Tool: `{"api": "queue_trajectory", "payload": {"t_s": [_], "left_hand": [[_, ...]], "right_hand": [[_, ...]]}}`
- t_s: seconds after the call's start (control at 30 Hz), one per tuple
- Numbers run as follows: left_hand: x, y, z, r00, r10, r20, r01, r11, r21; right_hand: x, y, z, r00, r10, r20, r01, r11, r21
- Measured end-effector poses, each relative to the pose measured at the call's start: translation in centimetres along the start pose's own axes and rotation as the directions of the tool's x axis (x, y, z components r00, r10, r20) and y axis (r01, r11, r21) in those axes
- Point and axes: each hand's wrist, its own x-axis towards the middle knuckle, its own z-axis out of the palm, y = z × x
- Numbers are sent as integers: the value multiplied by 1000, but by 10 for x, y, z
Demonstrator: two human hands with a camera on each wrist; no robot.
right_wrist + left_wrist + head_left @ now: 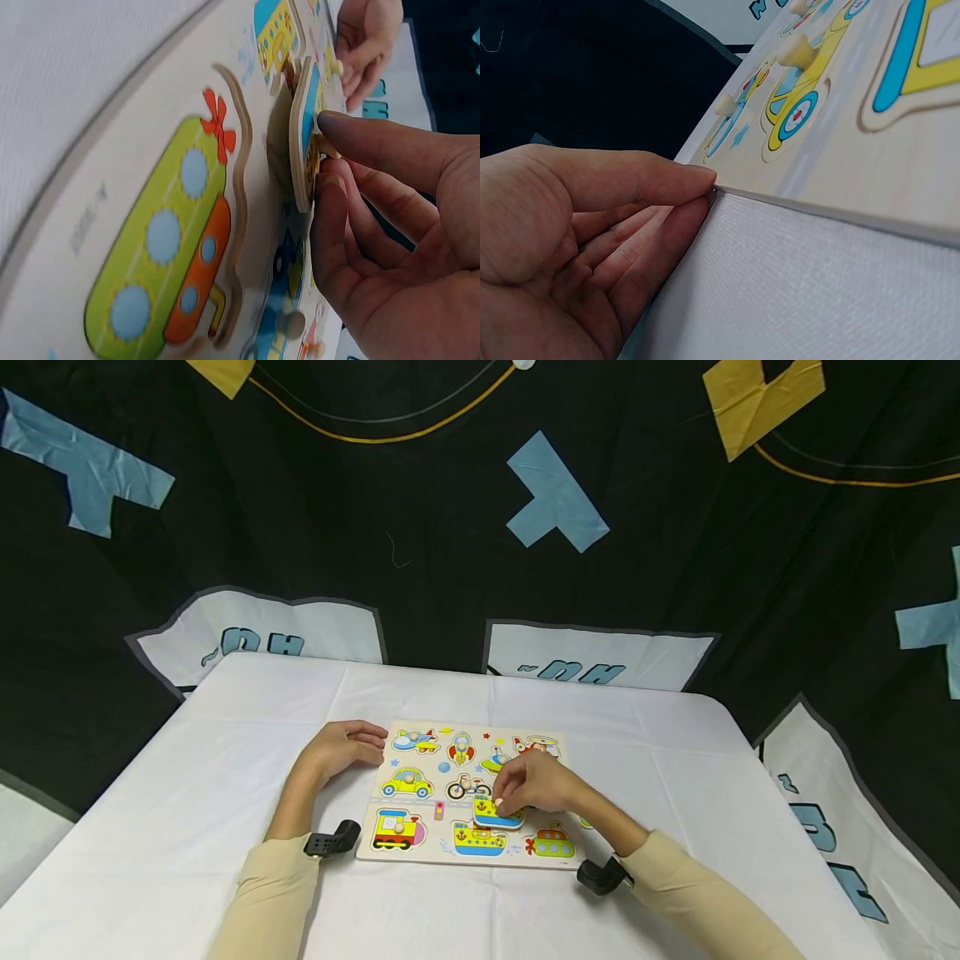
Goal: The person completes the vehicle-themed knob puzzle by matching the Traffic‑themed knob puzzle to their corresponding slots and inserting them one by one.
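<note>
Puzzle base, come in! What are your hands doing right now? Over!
Right hand pinches the boat piece by its peg, lifted off the puzzle board. Left hand fingertips touch board's left edge. Nothing in the way.

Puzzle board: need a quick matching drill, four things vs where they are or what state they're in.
Things:
1. boat piece
2. yellow car piece
3. left hand
4. train piece

States:
A. seated in the board's near left corner
B. touching the puzzle board at its left edge
C. lifted, pinched by the right hand
D. seated in the middle row, left

Pairs: 1-C, 2-D, 3-B, 4-A
</note>
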Motion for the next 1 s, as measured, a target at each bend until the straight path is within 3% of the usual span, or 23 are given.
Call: {"api": "queue_trajectory", "payload": {"t_s": [0.6, 1.0], "left_hand": [[-1, 1, 0, 1000, -11, -4, 11, 1000, -1], [-2, 0, -1, 1000, 8, 3, -8, 1000, -24]], "right_hand": [[2, -15, 23, 995, -14, 102, 14, 1000, 10], [2, -16, 27, 993, 1, 116, 0, 1000, -6]]}}
